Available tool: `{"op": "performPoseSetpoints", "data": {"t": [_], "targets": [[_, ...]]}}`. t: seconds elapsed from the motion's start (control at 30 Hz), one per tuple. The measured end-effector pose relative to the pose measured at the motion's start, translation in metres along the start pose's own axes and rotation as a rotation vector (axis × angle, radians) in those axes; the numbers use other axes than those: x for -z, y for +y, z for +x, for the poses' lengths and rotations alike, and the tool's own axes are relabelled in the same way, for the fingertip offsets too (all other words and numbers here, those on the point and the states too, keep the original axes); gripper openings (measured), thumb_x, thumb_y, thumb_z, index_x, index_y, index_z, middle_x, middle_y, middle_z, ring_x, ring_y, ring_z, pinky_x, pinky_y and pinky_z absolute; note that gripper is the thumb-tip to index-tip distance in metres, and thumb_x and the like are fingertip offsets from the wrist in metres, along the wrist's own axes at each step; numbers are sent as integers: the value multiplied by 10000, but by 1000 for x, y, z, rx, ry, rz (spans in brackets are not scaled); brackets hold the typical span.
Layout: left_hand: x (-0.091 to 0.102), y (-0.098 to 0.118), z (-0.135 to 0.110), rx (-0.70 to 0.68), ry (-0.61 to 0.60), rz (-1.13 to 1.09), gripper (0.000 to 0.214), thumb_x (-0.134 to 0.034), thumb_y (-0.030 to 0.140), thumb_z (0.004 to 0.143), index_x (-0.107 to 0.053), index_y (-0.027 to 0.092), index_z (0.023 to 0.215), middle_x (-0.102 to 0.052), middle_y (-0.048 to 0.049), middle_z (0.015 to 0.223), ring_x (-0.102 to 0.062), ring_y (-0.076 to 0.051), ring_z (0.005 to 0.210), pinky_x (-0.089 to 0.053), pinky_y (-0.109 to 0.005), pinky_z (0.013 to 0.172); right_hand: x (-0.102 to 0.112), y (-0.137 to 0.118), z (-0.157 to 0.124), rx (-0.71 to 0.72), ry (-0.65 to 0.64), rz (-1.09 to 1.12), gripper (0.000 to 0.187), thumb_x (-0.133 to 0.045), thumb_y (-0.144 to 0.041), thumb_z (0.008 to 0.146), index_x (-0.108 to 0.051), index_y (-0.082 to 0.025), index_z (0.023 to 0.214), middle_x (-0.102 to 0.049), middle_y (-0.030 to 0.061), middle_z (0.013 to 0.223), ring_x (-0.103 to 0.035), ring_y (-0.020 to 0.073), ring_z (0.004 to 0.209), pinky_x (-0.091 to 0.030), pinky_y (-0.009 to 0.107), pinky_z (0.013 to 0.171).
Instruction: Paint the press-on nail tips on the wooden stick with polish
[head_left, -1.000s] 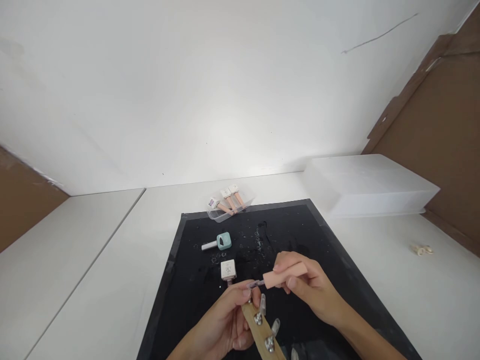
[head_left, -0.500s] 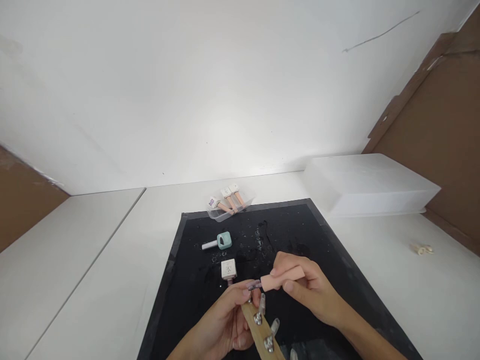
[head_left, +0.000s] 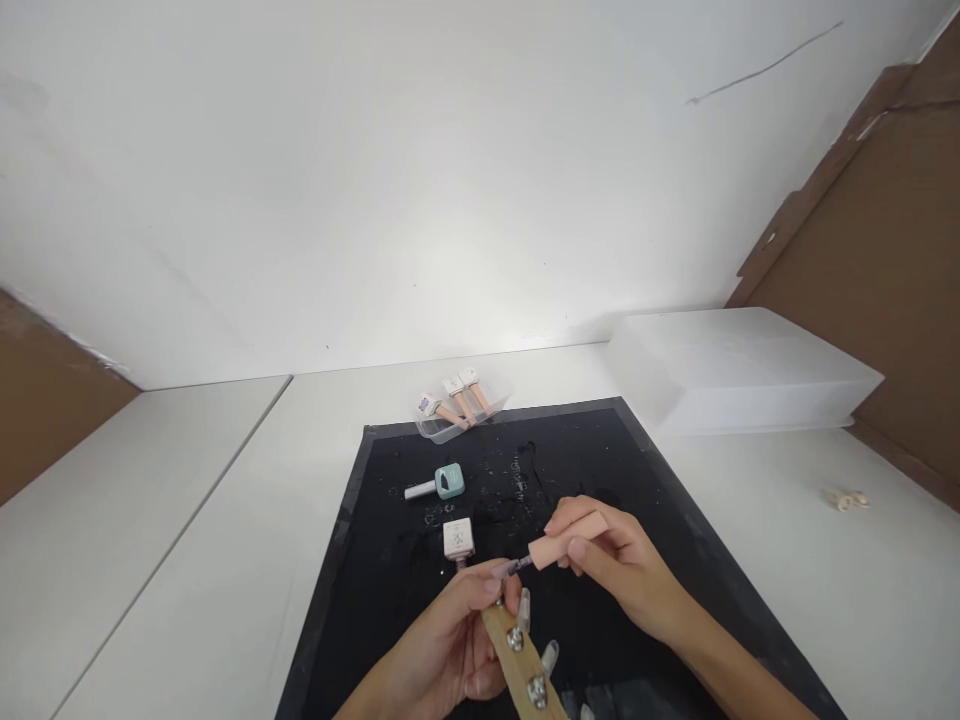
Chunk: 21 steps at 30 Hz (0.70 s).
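Above the black mat [head_left: 390,560] on the counter [head_left: 187,520], the left hand [head_left: 450,650] grips a wooden stick [head_left: 517,655] carrying nail tips [head_left: 524,607]. The right hand [head_left: 626,575], fingers [head_left: 571,514] pinched on a pink polish brush [head_left: 562,545], touches its bristles to the stick's far end.

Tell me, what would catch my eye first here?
The two hands low in the middle: the left hand grips a wooden stick with clear nail tips fixed on, and the right hand holds a pink brush, its tip close to the stick's top end. They work over a black mat, where a mint bottle lies on its side. A white box sits at the right.
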<state>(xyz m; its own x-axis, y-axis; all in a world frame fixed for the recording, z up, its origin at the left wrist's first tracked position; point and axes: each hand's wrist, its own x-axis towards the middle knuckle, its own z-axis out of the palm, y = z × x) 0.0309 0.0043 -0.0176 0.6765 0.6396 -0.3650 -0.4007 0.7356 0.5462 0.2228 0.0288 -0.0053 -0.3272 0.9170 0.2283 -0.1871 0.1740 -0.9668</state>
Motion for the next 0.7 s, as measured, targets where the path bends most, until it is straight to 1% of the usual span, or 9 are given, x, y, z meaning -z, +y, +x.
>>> {"op": "performPoseSetpoints", "data": {"t": [0.1,0.17,0.23,0.3,0.37,0.43,0.53,0.63,0.7], "targets": [[-1,1,0,-5,-5,11,180,-516,331,748,-521,167,674,-381,49,503,-298,-39,363,-135,-174,335,2,4,1,32,75,-18,183,-542,-309,851,-632,-199,735,-584,30,780,-481,109,546,-398,246,505],[-1,1,-1,-6,-3,19,185,-523,338,738,-514,168,664,-381,49,505,-301,-40,362,-129,-173,330,3,8,0,49,119,11,224,-536,-335,850,-622,-193,700,-575,35,800,-472,110,540,-391,245,481],[-1,0,-1,1,5,24,188,-532,345,729,-516,168,667,-383,50,504,-302,-38,360,-127,-170,327,3,10,-1,42,116,46,221,-543,-370,839,-636,-194,745,-573,41,805,-465,111,532,-387,247,468],[0,0,-1,10,9,21,183,-535,342,727,-523,167,677,-385,51,500,-304,-36,356,-130,-168,326,2,9,-1,10,69,53,217,-560,-393,822,-651,-196,811,-578,41,777,-461,112,521,-388,250,469],[0,0,0,9,5,13,179,-529,338,735,-530,166,686,-388,51,498,-308,-36,356,-131,-167,326,1,7,0,-15,35,30,200,-574,-380,815,-656,-198,819,-585,37,757,-461,113,519,-396,255,486],[1,0,0,3,-5,10,174,-514,328,747,-531,166,684,-397,48,500,-310,-37,352,-130,-170,325,1,7,0,5,59,9,198,-562,-352,830,-643,-196,739,-590,38,784,-465,111,527,-403,258,505],[2,0,1,-7,-16,19,182,-497,325,757,-528,167,674,-426,38,514,-324,-40,350,-130,-174,325,2,9,0,48,117,33,210,-538,-360,845,-634,-202,745,-570,25,771,-458,110,531,-377,247,486],[2,0,0,-4,-19,4,175,-510,321,755,-538,162,688,-426,44,502,-326,-33,343,-131,-166,319,2,6,-1,53,42,51,191,-549,-381,835,-648,-218,853,-563,19,747,-476,119,555,-374,248,500],[2,1,0,0,-17,-4,169,-523,319,749,-544,159,698,-419,50,491,-327,-29,336,-136,-161,317,0,2,0,42,-20,19,175,-570,-360,827,-655,-218,882,-575,22,737,-494,127,581,-388,257,533]]}}
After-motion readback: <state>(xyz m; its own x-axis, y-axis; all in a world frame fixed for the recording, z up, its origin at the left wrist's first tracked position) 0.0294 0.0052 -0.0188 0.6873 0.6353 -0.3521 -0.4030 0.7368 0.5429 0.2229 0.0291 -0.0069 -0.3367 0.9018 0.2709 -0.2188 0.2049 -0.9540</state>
